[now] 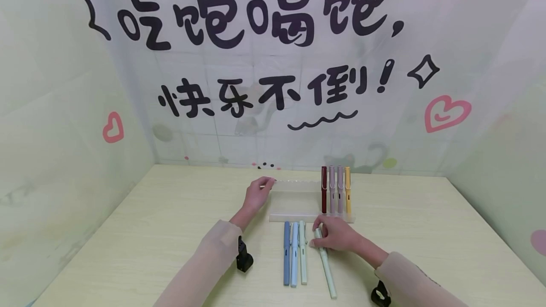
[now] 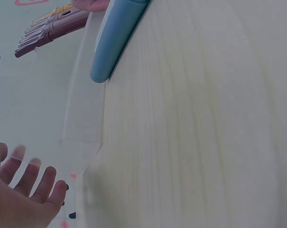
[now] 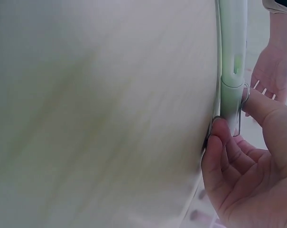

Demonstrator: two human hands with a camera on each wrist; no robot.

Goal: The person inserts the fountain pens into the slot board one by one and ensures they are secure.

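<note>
Near the back edge of the worktop [image 1: 128, 231], the left hand [image 1: 257, 193] loosely grips a clear rack [image 1: 294, 200]; nearer the front, the right hand [image 1: 339, 235] pinches a pale green pen [image 1: 328, 274].

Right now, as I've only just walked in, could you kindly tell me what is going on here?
A person's right hand pinches a pale green pen, while the left hand touches the left end of a clear stand. One dark red pen, two mauve pens and one yellow pen stand at its right end. Two blue pens and another green pen lie in front.
</note>
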